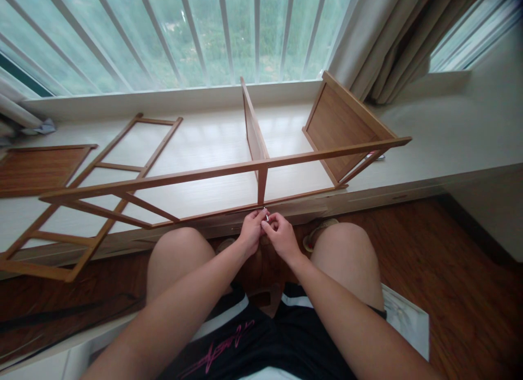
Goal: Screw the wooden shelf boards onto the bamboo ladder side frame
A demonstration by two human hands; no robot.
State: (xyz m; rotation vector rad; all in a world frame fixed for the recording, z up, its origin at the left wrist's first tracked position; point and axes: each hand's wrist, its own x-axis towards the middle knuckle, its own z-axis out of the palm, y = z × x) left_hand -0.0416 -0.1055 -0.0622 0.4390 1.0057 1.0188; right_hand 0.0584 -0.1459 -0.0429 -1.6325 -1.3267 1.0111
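Observation:
Close to the lower rail of a wooden shelf frame (pixel 196 175), my left hand (pixel 252 227) and my right hand (pixel 281 236) meet with fingertips pinched. Between them shows a short, shiny metal pin (pixel 267 217), too small to tell whether it is a screw. Both hands seem to grip it. The frame lies on its side on the white window ledge. A thin wooden shelf board (pixel 252 127) stands upright at its middle, and a wider wooden panel (pixel 345 127) stands at its right end.
A separate ladder-like wooden frame (pixel 118 166) leans over the ledge (pixel 204 135) at the left, with a slatted wooden panel (pixel 44 165) beyond it. Behind are a barred window (pixel 204 37) and a curtain (pixel 379 42). My knees flank my hands above the wooden floor (pixel 441 271).

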